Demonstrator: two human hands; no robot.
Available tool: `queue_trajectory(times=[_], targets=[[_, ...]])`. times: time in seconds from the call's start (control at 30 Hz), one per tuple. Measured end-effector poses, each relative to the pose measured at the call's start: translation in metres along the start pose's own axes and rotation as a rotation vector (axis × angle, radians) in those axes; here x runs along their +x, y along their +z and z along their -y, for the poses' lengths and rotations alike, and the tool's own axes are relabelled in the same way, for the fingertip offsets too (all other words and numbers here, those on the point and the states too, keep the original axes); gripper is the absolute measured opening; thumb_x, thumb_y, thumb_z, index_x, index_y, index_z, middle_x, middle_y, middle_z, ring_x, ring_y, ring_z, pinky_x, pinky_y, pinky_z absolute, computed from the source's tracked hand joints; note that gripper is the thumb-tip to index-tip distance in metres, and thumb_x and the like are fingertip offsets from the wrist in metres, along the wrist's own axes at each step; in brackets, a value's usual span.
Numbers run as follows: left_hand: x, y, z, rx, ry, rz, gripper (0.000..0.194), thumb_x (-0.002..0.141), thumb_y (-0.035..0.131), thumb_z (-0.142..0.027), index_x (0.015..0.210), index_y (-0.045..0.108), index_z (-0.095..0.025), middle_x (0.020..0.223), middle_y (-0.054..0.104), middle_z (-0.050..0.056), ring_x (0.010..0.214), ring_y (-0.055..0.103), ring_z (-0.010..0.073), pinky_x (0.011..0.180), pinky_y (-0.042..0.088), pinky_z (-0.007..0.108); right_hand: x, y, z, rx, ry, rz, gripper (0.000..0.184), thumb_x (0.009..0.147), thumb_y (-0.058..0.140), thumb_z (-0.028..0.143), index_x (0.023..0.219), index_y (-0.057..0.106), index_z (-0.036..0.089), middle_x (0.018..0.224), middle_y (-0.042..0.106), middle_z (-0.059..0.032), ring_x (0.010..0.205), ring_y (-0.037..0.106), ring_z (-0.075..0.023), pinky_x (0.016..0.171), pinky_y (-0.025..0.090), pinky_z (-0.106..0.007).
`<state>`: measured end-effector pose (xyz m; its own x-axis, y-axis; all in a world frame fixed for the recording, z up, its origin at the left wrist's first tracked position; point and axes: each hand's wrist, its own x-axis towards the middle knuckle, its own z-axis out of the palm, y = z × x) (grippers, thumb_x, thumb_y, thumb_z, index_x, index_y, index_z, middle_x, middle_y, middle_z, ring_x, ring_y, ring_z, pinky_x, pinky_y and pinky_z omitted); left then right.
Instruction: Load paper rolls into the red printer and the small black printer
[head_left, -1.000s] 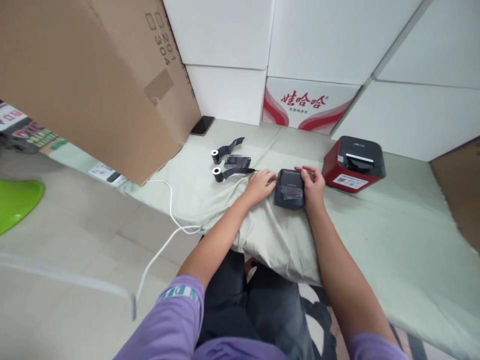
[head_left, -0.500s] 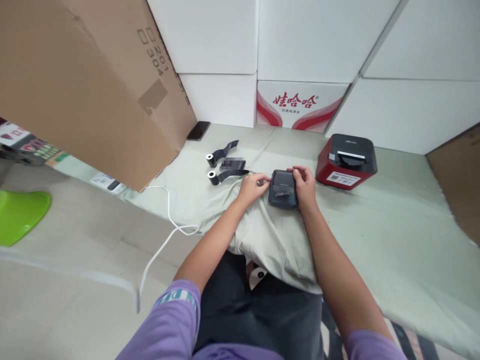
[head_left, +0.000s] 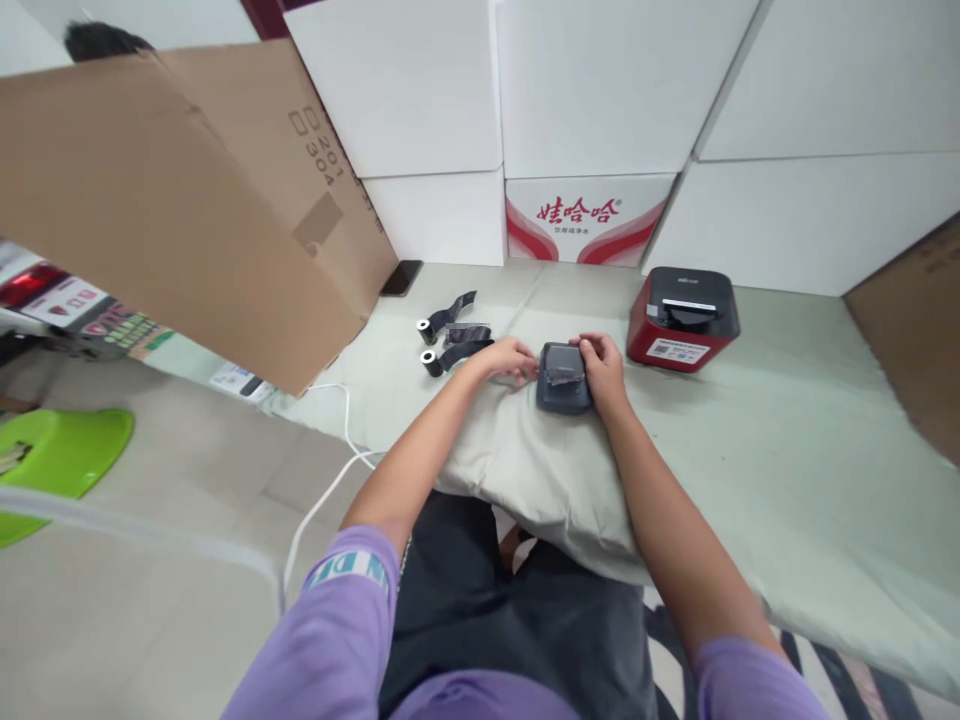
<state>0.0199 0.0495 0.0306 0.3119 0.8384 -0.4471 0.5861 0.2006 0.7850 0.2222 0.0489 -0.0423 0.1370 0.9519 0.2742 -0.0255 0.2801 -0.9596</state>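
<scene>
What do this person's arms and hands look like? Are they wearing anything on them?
Both the left hand and right hand are ungloved, with bare forearms and no watch visible. The left sleeve and right sleeve are purple and short; the left carries a teal-and-white lettered band.

A dark, boxy device (head_left: 564, 397) with rounded corners, its top partly shiny and crinkled, rests on pale green cloth (head_left: 795, 430), nearly at twelve o'clock.
</scene>
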Motion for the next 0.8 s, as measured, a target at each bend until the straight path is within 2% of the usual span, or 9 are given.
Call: queue_trajectory(times=[0.1, 0.27, 0.4, 0.57, 0.8], targets=[[0.006, -0.008, -0.009, 0.039, -0.076, 0.086, 0.007, 0.076, 0.069, -0.016, 0.078, 0.075, -0.013, 0.087, 0.080, 0.009, 0.056, 0.066, 0.0090, 0.043, 0.031, 0.017, 0.001, -0.001, -0.001, 0.000, 0.010, 0.007, 0.033, 0.082, 0.065, 0.054, 0.096, 0.061, 0.024, 0.096, 0.075, -0.0070, 0.096, 0.070, -0.0238, 0.096, 0.052, -0.045], [0.012, -0.003, -0.003, -0.062, -0.143, 0.134, 0.014, 0.078, 0.071, -0.025, 0.074, 0.073, -0.012, 0.084, 0.079, 0.013, 0.063, 0.071, 0.0124, 0.043, 0.030, 0.016, 0.002, 0.000, -0.003, 0.004, 0.006, 0.012, 0.034, 0.082, 0.066, 0.055, 0.094, 0.062, 0.024, 0.095, 0.075, -0.0056, 0.095, 0.069, -0.0225, 0.094, 0.053, -0.043], [0.013, 0.001, 0.006, -0.146, -0.109, 0.116, 0.020, 0.081, 0.071, -0.031, 0.074, 0.072, -0.013, 0.082, 0.079, 0.013, 0.067, 0.075, 0.0152, 0.044, 0.032, 0.015, 0.002, 0.000, -0.004, 0.007, -0.004, -0.001, 0.034, 0.082, 0.066, 0.055, 0.094, 0.062, 0.023, 0.095, 0.074, -0.0052, 0.093, 0.068, -0.0219, 0.094, 0.052, -0.043], [0.012, -0.003, 0.014, -0.192, -0.071, 0.171, 0.015, 0.082, 0.070, -0.029, 0.081, 0.074, -0.014, 0.090, 0.080, 0.013, 0.075, 0.077, 0.0174, 0.047, 0.039, 0.016, 0.002, 0.000, -0.004, 0.012, 0.004, 0.005, 0.034, 0.082, 0.066, 0.055, 0.094, 0.062, 0.023, 0.094, 0.074, -0.0047, 0.093, 0.068, -0.0217, 0.094, 0.052, -0.043], [0.010, -0.004, 0.012, -0.197, -0.078, 0.181, 0.013, 0.080, 0.069, -0.025, 0.078, 0.074, -0.013, 0.086, 0.080, 0.014, 0.077, 0.077, 0.0187, 0.046, 0.037, 0.016, 0.000, 0.000, 0.001, 0.004, 0.011, 0.007, 0.031, 0.083, 0.065, 0.052, 0.094, 0.063, 0.023, 0.095, 0.074, -0.0053, 0.094, 0.069, -0.0216, 0.094, 0.052, -0.042]])
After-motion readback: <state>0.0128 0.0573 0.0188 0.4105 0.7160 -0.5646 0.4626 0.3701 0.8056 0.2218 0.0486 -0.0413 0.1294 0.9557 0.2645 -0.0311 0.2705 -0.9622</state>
